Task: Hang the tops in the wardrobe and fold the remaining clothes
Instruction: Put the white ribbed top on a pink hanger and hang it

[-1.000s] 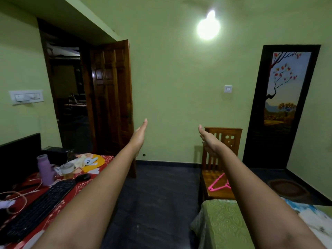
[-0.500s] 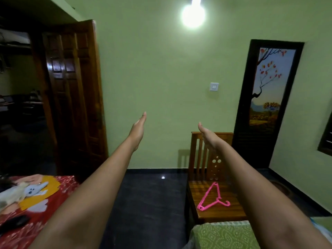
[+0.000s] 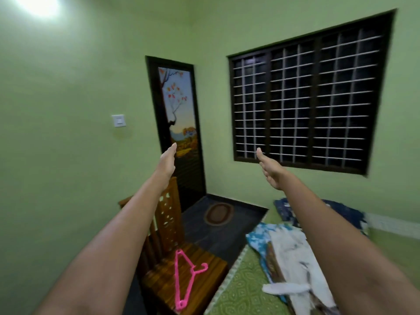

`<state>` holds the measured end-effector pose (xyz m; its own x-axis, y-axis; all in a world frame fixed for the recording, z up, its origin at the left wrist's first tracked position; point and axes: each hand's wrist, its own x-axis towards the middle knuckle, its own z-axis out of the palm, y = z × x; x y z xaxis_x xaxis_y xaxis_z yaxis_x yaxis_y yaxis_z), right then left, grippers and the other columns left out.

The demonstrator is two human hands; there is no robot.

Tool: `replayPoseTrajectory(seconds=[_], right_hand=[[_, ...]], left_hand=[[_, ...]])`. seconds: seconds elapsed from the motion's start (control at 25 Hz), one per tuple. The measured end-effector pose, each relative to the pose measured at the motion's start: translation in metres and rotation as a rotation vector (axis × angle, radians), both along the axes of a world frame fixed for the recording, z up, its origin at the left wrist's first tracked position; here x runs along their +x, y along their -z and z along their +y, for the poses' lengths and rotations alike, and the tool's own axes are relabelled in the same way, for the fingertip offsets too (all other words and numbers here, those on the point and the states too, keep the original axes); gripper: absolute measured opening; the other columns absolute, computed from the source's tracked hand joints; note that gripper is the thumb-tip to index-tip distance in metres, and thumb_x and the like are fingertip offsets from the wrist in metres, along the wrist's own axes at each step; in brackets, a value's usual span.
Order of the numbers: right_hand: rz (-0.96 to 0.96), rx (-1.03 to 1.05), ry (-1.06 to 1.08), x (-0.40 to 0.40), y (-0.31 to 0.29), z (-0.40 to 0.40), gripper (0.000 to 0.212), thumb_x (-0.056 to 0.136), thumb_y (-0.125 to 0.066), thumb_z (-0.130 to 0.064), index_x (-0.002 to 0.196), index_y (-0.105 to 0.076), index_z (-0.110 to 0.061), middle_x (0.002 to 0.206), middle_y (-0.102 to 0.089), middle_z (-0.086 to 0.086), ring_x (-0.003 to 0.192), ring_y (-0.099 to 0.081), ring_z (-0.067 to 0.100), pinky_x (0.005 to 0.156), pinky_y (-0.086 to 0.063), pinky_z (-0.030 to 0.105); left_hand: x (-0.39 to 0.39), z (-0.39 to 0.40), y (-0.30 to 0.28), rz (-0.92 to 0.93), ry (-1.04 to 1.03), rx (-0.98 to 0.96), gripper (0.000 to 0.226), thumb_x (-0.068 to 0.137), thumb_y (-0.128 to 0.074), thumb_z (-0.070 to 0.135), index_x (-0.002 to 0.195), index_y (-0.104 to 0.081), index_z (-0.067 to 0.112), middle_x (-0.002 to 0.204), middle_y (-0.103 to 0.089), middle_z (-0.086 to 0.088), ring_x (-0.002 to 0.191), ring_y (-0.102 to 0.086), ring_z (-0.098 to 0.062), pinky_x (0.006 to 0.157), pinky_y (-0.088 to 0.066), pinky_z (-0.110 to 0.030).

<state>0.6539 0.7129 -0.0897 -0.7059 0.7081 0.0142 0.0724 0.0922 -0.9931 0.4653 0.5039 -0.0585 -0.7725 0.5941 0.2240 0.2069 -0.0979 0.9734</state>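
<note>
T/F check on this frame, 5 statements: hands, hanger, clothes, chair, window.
1. Both hands, left hand and right hand, are held out with straight fingers and hold nothing. True.
2. The pink hanger lies on the bed. False: it lies on the seat of the wooden chair.
3. Clothes lie in a loose pile on the green bed cover. True.
4. A top already hangs on the pink hanger. False: the hanger is bare.
5. The barred window is on the wall to the right of the painted door. True.
</note>
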Motion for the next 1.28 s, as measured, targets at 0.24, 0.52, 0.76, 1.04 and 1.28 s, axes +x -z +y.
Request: replayPoseTrajectory(seconds=[0.24,0.52,0.76,1.04,1.28], right_hand=[[-0.102,-0.039,0.396,0.113,0.014,0.036,0.080,0.092,-0.029,-0.068,0.154,-0.007,-0.022,0.160,-0.011,0.009,0.147,-0.011,0.028,0.119,-0.011,0.044],[-0.143,-0.004,0.569,0.166,0.023,0.075,0.076,0.095,-0.026,-0.062,0.153,-0.007,-0.016,0.159,-0.012,0.011,0.146,-0.013,0.028,0.119,-0.010,0.044],[-0.241,-0.092,0.575,0.151,0.093,0.174,0.075,0.096,-0.028,-0.060,0.152,-0.013,-0.012,0.156,-0.024,0.015,0.142,-0.024,0.033,0.116,-0.019,0.048],[-0.433,-0.361,0.481,0.134,0.247,0.305,0.070,0.093,-0.040,-0.059,0.145,-0.033,-0.013,0.137,-0.049,0.016,0.118,-0.053,0.034,0.094,-0.042,0.042],[-0.586,-0.579,0.481,0.118,0.428,0.362,0.056,0.096,-0.055,-0.035,0.136,-0.041,0.002,0.136,-0.048,0.018,0.111,-0.056,0.032,0.092,-0.048,0.043]], left_hand=[[0.025,0.119,0.048,-0.101,0.294,-0.044,0.055,0.103,-0.029,0.040,0.150,-0.023,0.014,0.156,-0.025,-0.004,0.144,-0.021,-0.020,0.116,-0.018,-0.036],[0.054,0.224,0.069,-0.045,0.528,-0.128,0.056,0.100,-0.026,0.050,0.151,-0.022,0.026,0.157,-0.023,0.003,0.144,-0.020,-0.018,0.117,-0.018,-0.040],[0.052,0.326,0.134,-0.077,0.535,-0.230,0.053,0.103,-0.025,0.044,0.150,-0.025,0.020,0.157,-0.025,0.001,0.144,-0.023,-0.019,0.115,-0.019,-0.037],[0.055,0.444,0.255,-0.319,0.486,-0.464,0.055,0.099,-0.037,0.048,0.146,-0.032,0.019,0.146,-0.039,-0.003,0.125,-0.048,-0.027,0.093,-0.043,-0.039],[0.073,0.510,0.446,-0.390,0.500,-0.791,0.026,0.102,-0.041,0.034,0.120,-0.049,0.016,0.129,-0.055,-0.008,0.107,-0.054,-0.027,0.077,-0.045,-0.033]])
